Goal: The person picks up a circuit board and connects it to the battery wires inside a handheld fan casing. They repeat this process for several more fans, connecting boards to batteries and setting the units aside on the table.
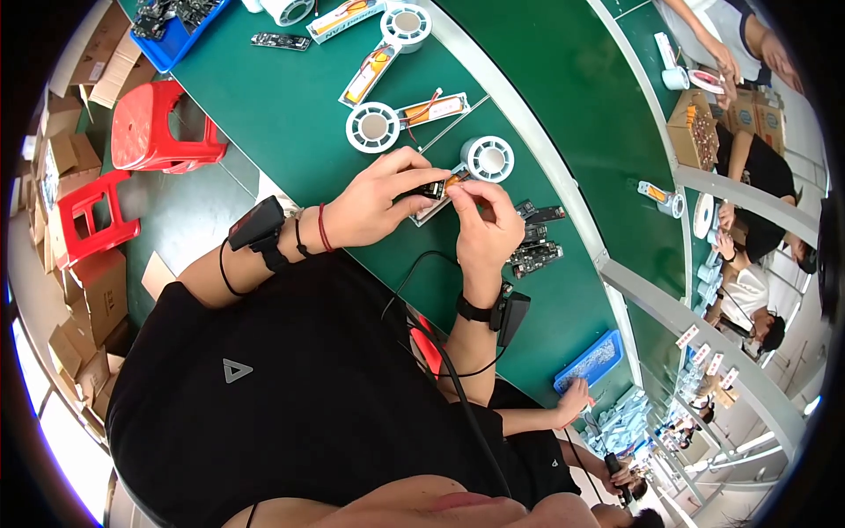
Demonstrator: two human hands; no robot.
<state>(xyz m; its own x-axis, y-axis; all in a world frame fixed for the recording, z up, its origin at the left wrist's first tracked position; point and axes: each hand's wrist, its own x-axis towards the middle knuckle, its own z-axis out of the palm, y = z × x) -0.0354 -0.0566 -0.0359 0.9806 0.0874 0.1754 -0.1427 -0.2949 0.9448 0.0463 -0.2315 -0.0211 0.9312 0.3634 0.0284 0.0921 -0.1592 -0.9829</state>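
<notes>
My left hand (384,195) is closed on a small black circuit board (432,189), gripping it between thumb and fingers. Close against it, my right hand (485,231) pinches at the board's edge near an orange part; what sits between its fingertips is too small to make out. Just beyond both hands lies a light-blue handheld fan housing (488,159), its open handle partly hidden beneath them. A pile of black circuit boards (534,246) rests right of my right hand. Farther off are more fan housings (372,128) with orange-yellow batteries in their handles.
A metal rail (537,132) borders the green table (290,106). A blue tray (180,44) of circuit boards stands far left; another blue tray (591,361) is near a co-worker's hand (574,402). Red stools (158,132) and cardboard boxes (92,299) are at left.
</notes>
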